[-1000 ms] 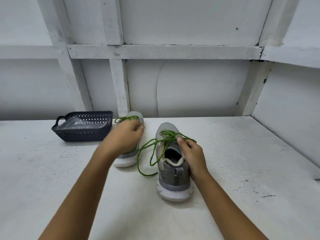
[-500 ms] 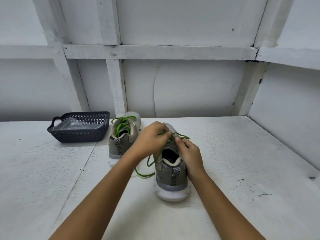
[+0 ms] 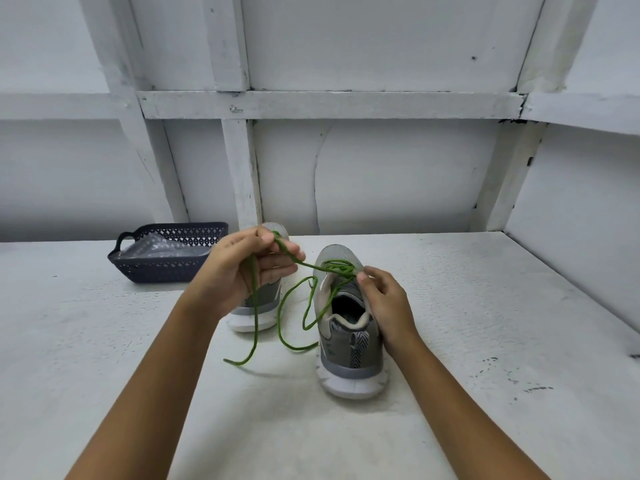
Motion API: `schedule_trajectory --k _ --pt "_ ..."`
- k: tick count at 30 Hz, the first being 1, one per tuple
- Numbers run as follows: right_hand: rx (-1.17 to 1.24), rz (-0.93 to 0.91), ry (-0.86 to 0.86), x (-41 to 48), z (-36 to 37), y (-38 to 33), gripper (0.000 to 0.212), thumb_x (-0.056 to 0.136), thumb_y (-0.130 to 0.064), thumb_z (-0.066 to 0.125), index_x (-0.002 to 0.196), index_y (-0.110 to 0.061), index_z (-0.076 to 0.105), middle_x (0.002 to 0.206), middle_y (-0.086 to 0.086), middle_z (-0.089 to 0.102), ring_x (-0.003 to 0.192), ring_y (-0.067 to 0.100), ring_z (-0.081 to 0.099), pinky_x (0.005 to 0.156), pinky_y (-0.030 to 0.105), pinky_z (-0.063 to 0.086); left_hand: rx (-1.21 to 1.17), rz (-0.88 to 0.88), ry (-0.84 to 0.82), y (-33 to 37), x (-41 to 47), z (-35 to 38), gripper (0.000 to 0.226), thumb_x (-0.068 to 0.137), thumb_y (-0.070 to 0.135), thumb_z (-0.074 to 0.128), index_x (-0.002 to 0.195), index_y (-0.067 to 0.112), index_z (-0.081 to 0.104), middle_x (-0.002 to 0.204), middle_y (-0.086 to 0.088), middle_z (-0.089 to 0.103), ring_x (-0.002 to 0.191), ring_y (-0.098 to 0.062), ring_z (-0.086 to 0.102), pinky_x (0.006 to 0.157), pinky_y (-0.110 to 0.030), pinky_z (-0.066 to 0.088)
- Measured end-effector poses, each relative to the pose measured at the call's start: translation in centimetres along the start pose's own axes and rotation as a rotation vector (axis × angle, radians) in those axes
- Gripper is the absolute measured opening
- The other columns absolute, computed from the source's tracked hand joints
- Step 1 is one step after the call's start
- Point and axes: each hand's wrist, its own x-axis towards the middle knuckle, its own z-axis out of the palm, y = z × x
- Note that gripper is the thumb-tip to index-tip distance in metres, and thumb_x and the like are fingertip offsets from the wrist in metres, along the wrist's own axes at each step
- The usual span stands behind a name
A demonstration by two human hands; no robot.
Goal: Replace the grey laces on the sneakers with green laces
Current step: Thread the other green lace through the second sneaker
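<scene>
Two grey sneakers stand heel-toward-me on the white table. The right sneaker (image 3: 348, 336) carries a green lace (image 3: 255, 320) through its eyelets. One end runs taut up to my left hand (image 3: 242, 268), which grips it above and to the left of the shoe; the tail hangs down to the table. A second loose loop of the lace lies between the shoes. My right hand (image 3: 384, 299) pinches the lace at the top eyelets beside the tongue. The left sneaker (image 3: 258, 308) is mostly hidden behind my left hand.
A dark perforated plastic basket (image 3: 166, 252) with clear plastic inside sits at the back left of the table (image 3: 485, 306). White wooden wall panels and beams close off the back and the right side.
My left hand has pulled away from the right sneaker's eyelets, up and to the left, drawing a length of green lace out taut. My right hand stays at the tongue.
</scene>
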Motion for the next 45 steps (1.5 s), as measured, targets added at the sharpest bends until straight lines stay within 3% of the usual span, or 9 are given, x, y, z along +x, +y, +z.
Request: schedule_trajectory --k 6,11,15,18,24,29,36,41,45 --pt "-0.554 -0.424 -0.196 1.1 -0.7 -3.2 0.021 0.082 -0.02 0.071 0.103 -0.023 0.071 0.105 -0.002 0.048 0.105 0.011 0.047 0.092 0.018 0.035 0.155 -0.003 -0.166 0.2 -0.3 0.6 0.035 0.059 0.045 0.083 0.068 0.013 0.072 0.093 -0.002 0.067 0.09 -0.015 0.064 0.081 -0.031 0.056" --pt "-0.755 -0.452 -0.303 1.3 -2.3 -5.6 0.015 0.086 -0.024 0.067 0.098 -0.018 0.074 0.092 0.005 0.055 0.084 0.012 0.051 0.071 0.018 0.036 0.257 -0.264 -0.231 -0.5 -1.2 1.3 0.043 0.088 0.045 0.057 0.075 0.006 0.069 0.075 -0.009 0.064 0.066 -0.018 0.063 0.064 -0.025 0.054" --pt "-0.669 -0.437 -0.376 0.4 -3.4 -6.1 0.011 0.085 -0.013 0.067 0.087 -0.023 0.074 0.077 0.0 0.058 0.068 0.002 0.049 0.066 0.012 0.038 0.925 -0.476 -0.194 -3.0 -1.3 0.4 0.013 0.093 0.014 0.055 0.106 0.014 0.054 0.081 0.0 0.058 0.062 -0.014 0.06 0.063 -0.028 0.054" --pt "-0.702 -0.452 -0.399 -0.1 -3.3 -6.1 0.011 0.084 -0.012 0.068 0.088 -0.02 0.074 0.074 -0.009 0.055 0.069 0.002 0.051 0.066 0.01 0.038 1.326 -0.405 -0.29 -5.2 -1.4 0.1 0.032 0.085 0.026 0.066 0.112 0.03 0.049 0.093 0.006 0.045 0.073 -0.003 0.047 0.07 -0.023 0.046" --pt "-0.767 -0.416 -0.477 -0.7 -3.2 -6.4 0.021 0.087 -0.007 0.061 0.096 -0.02 0.074 0.08 -0.012 0.055 0.075 0.002 0.053 0.067 0.007 0.04 1.29 -0.151 -0.147 -6.6 -1.3 0.5 0.004 0.086 0.026 0.066 0.084 0.027 0.063 0.092 0.007 0.04 0.089 -0.009 0.045 0.084 -0.019 0.035" --pt "-0.742 -0.376 -0.468 -0.6 -3.3 -7.6 0.038 0.091 -0.003 0.045 0.105 -0.026 0.07 0.094 -0.006 0.062 0.086 0.015 0.058 0.076 0.025 0.046 0.88 -0.146 0.01 -2.2 -0.3 1.1 0.014 0.091 0.015 0.059 0.077 0.015 0.064 0.073 0.001 0.061 0.064 -0.005 0.054 0.065 -0.02 0.043" --pt "-0.517 -0.145 -0.623 -0.8 -2.7 -10.0 0.025 0.088 -0.011 0.053 0.104 -0.021 0.068 0.073 -0.006 0.058 0.066 0.007 0.052 0.061 0.018 0.042 -0.073 -0.331 0.085 3.0 2.6 3.4 0.017 0.095 0.01 0.044 0.083 0.008 0.056 0.066 -0.002 0.067 0.06 -0.012 0.067 0.064 -0.027 0.059" --pt "-0.657 -0.199 -0.743 -1.5 0.1 -10.2 0.048 0.085 -0.049 0.062 0.123 -0.021 0.06 0.115 0.004 0.066 0.105 0.015 0.062 0.095 0.031 0.049 -0.346 -0.341 0.095 4.0 4.4 4.9 0.017 0.095 -0.001 0.035 0.088 0.001 0.051 0.09 -0.019 0.071 0.078 -0.025 0.072 0.073 -0.037 0.058" --pt "-0.534 -0.178 -0.717 -1.5 1.7 -10.3 0.024 0.095 -0.032 0.054 0.098 -0.014 0.069 0.07 -0.004 0.062 0.055 0.004 0.053 0.055 0.019 0.044 -0.366 -0.304 0.138 3.6 5.2 4.6 0.019 0.096 0.0 0.033 0.086 0.003 0.049 0.093 -0.022 0.07 0.08 -0.027 0.072 0.075 -0.039 0.057"
